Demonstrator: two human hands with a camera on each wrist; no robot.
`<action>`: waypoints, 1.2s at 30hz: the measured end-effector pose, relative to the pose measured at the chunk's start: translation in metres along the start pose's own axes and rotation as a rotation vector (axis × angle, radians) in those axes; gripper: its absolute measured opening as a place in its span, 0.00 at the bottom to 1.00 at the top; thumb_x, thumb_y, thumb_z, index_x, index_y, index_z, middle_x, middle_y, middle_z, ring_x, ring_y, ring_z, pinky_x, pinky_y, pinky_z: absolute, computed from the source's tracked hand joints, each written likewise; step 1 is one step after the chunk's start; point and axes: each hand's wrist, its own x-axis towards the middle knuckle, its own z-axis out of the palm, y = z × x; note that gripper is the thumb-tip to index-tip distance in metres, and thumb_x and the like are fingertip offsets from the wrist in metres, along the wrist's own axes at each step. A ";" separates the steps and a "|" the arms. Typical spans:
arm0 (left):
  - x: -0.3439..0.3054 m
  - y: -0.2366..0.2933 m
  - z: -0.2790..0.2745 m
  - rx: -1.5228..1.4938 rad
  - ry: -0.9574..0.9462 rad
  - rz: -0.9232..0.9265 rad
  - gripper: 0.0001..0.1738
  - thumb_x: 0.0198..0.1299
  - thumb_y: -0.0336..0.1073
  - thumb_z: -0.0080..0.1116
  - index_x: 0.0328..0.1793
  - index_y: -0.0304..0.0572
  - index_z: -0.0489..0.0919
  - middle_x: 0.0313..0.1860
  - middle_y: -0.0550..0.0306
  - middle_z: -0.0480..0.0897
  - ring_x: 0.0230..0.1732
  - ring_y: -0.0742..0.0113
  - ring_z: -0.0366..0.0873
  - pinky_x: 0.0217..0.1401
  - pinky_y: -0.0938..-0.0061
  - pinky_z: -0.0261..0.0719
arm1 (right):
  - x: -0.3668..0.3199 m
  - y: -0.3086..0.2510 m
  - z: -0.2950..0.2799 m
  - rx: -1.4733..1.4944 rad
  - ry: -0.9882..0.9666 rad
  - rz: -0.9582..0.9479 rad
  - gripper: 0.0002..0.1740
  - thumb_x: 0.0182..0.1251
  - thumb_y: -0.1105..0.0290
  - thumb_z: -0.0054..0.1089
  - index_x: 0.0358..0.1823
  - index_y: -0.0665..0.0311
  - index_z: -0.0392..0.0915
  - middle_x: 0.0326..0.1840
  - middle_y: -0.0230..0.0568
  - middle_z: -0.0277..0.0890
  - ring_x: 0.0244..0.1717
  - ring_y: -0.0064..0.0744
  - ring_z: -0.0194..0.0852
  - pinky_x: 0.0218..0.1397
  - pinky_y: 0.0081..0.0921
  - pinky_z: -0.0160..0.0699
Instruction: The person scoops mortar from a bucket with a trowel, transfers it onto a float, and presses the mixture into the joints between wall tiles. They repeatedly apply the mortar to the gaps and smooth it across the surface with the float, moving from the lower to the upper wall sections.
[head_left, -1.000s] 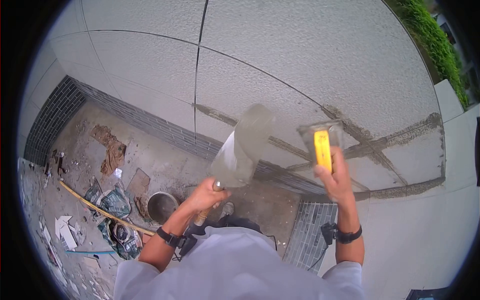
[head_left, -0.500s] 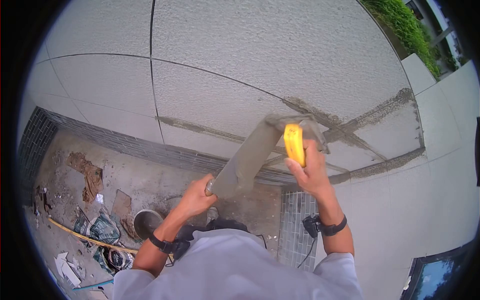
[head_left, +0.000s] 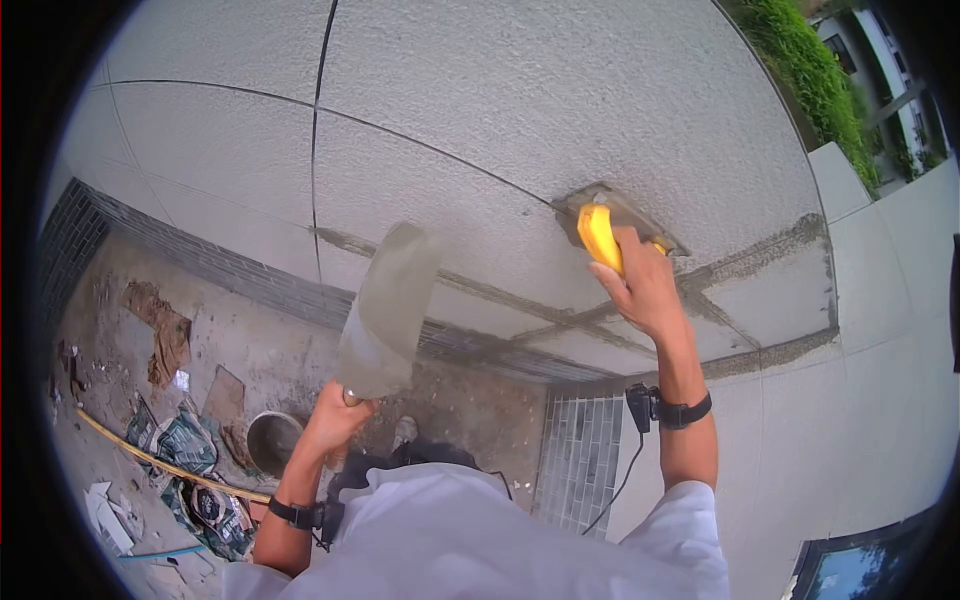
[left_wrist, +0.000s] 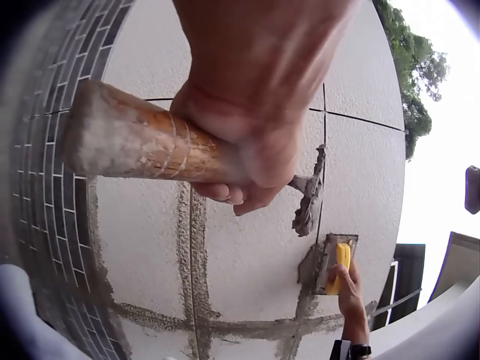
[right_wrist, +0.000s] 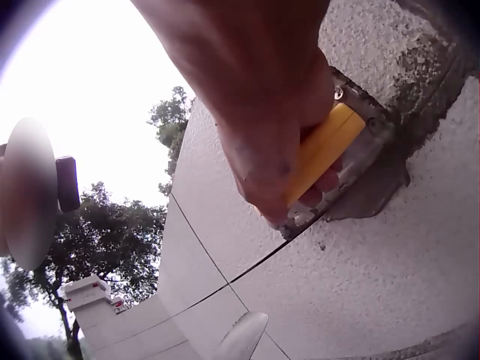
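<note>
My left hand point(head_left: 335, 418) grips the wooden handle point(left_wrist: 161, 142) of a broad trowel point(head_left: 385, 315), its long blade pointing up toward the wall and coated with grey mortar. In the left wrist view, a lump of mortar point(left_wrist: 307, 202) shows at the blade beyond the fist. Up and to the right, my right hand point(head_left: 648, 288) holds a rectangular plastering float by its yellow handle point(head_left: 598, 238). The float's plate point(right_wrist: 367, 146) lies against the pale textured wall point(head_left: 480, 120), over a dark joint, with wet mortar point(right_wrist: 375, 187) smeared along its edge.
Mortar bands point(head_left: 760, 250) cross the lower right of the wall. Below runs grey brick tiling point(head_left: 580, 460). On the floor at left stand a bucket point(head_left: 275, 443), crumpled bags point(head_left: 185, 445) and a yellow pole point(head_left: 165, 455). A dark-framed window point(head_left: 860, 565) is at lower right.
The trowel and float came together half a second ago and are now apart. The float has moved up onto the wall joint; the trowel has swung back to the left.
</note>
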 end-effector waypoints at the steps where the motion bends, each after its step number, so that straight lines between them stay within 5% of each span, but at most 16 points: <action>1: -0.002 -0.003 -0.003 0.011 -0.003 -0.009 0.07 0.58 0.28 0.62 0.43 0.38 0.81 0.24 0.66 0.77 0.21 0.79 0.72 0.23 0.78 0.69 | 0.005 -0.005 0.005 0.045 -0.071 -0.036 0.21 0.67 0.57 0.62 0.51 0.63 0.70 0.27 0.54 0.75 0.30 0.58 0.75 0.33 0.46 0.68; 4: -0.006 0.002 -0.007 -0.002 -0.011 -0.020 0.07 0.58 0.29 0.62 0.42 0.37 0.80 0.23 0.67 0.76 0.21 0.79 0.72 0.22 0.78 0.69 | 0.034 -0.022 0.022 0.095 -0.173 -0.027 0.21 0.69 0.55 0.60 0.49 0.64 0.69 0.25 0.53 0.76 0.30 0.59 0.77 0.35 0.49 0.70; 8: -0.011 0.002 -0.014 -0.032 0.018 -0.025 0.06 0.58 0.30 0.63 0.40 0.38 0.80 0.22 0.68 0.76 0.19 0.79 0.70 0.22 0.78 0.68 | 0.050 -0.036 0.013 0.106 0.052 -0.007 0.22 0.69 0.54 0.59 0.49 0.65 0.68 0.25 0.55 0.76 0.31 0.61 0.77 0.35 0.51 0.69; 13: -0.020 -0.005 -0.027 -0.083 0.066 -0.011 0.05 0.57 0.31 0.63 0.38 0.39 0.80 0.22 0.67 0.76 0.19 0.78 0.71 0.21 0.78 0.68 | -0.025 -0.012 -0.015 -0.012 0.219 0.065 0.21 0.65 0.60 0.65 0.51 0.65 0.71 0.31 0.52 0.76 0.39 0.55 0.77 0.41 0.47 0.71; 15: -0.016 -0.010 -0.032 -0.046 0.087 -0.038 0.03 0.57 0.29 0.62 0.36 0.39 0.79 0.20 0.67 0.75 0.17 0.77 0.71 0.20 0.78 0.68 | -0.072 0.008 -0.010 -0.156 -0.106 0.050 0.21 0.61 0.66 0.66 0.53 0.65 0.72 0.42 0.49 0.77 0.49 0.52 0.76 0.56 0.46 0.69; 19: -0.006 -0.020 -0.029 -0.020 0.112 -0.055 0.04 0.56 0.28 0.63 0.34 0.39 0.78 0.19 0.65 0.75 0.17 0.76 0.71 0.19 0.76 0.69 | -0.150 0.080 0.031 -0.451 -0.076 0.012 0.21 0.58 0.70 0.64 0.54 0.64 0.73 0.43 0.44 0.77 0.55 0.48 0.73 0.68 0.47 0.64; 23: 0.007 -0.025 -0.019 0.036 0.105 -0.024 0.06 0.55 0.28 0.64 0.32 0.40 0.76 0.17 0.65 0.73 0.14 0.74 0.70 0.16 0.76 0.67 | -0.152 0.117 0.042 -0.569 -0.015 -0.001 0.23 0.58 0.75 0.56 0.58 0.64 0.73 0.44 0.41 0.78 0.52 0.42 0.76 0.66 0.42 0.68; 27: 0.002 -0.026 -0.020 -0.010 0.107 -0.026 0.07 0.56 0.29 0.64 0.29 0.41 0.75 0.16 0.64 0.74 0.13 0.75 0.70 0.16 0.76 0.66 | -0.109 0.090 0.047 -0.573 -0.030 -0.056 0.22 0.58 0.74 0.56 0.57 0.63 0.74 0.42 0.38 0.77 0.51 0.39 0.76 0.63 0.40 0.69; 36: -0.007 -0.034 -0.051 -0.069 0.130 -0.077 0.06 0.57 0.30 0.64 0.32 0.40 0.76 0.19 0.64 0.74 0.17 0.76 0.71 0.19 0.76 0.69 | 0.014 -0.044 0.062 -0.591 0.263 -0.288 0.20 0.57 0.72 0.56 0.53 0.64 0.77 0.34 0.35 0.74 0.42 0.34 0.75 0.53 0.33 0.71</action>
